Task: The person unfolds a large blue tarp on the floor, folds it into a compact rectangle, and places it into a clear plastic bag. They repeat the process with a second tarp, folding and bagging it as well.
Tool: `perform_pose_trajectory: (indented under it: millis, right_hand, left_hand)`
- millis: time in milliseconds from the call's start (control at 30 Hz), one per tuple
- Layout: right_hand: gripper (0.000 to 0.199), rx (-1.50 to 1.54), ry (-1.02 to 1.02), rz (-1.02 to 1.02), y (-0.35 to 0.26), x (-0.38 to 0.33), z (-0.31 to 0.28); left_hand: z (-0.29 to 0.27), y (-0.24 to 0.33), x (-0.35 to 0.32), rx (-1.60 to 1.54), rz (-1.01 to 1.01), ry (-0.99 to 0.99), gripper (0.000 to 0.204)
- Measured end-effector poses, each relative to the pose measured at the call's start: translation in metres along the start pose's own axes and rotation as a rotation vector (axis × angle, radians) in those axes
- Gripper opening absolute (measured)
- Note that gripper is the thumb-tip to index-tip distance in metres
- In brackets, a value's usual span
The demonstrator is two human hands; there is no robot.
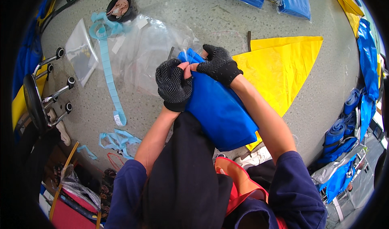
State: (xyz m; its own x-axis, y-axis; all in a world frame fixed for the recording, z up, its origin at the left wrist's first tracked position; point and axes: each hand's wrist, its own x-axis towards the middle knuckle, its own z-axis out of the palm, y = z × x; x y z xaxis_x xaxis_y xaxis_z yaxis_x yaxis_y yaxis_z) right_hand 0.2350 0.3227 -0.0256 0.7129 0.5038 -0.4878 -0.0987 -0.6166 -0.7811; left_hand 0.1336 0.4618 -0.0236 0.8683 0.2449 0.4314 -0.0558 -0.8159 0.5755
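Note:
A folded blue fabric bundle (221,111) lies across my lap, slanting from upper left to lower right. My left hand (173,83), in a black dotted fingerless glove, pinches the bundle's upper end. My right hand (219,63), gloved the same way, grips that same upper end from the other side, where a clear plastic bag (150,50) meets the fabric. The fingertips of both hands nearly touch each other. How far the bag covers the fabric I cannot tell.
A yellow triangular sheet (283,70) lies on the speckled floor to the right. Light blue tape strips (109,75) trail at the left, beside a small clear pouch (81,56) and a stool base (44,95). Rolled blue fabric (344,127) is stacked at the right edge.

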Motion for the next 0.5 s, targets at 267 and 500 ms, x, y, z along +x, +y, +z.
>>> perform_pose_trajectory:
  millis: [267,500]
  right_hand:
    - [0.063,0.372,-0.235,0.041,0.018,-0.01,-0.006]
    - [0.064,0.681,0.078,0.144,-0.006,-0.115,-0.097]
  left_hand:
    - [-0.008,0.018,-0.034,-0.155,-0.121,-0.285,0.027]
    - [-0.05,0.035,-0.021,-0.207,-0.674,-0.044,0.04]
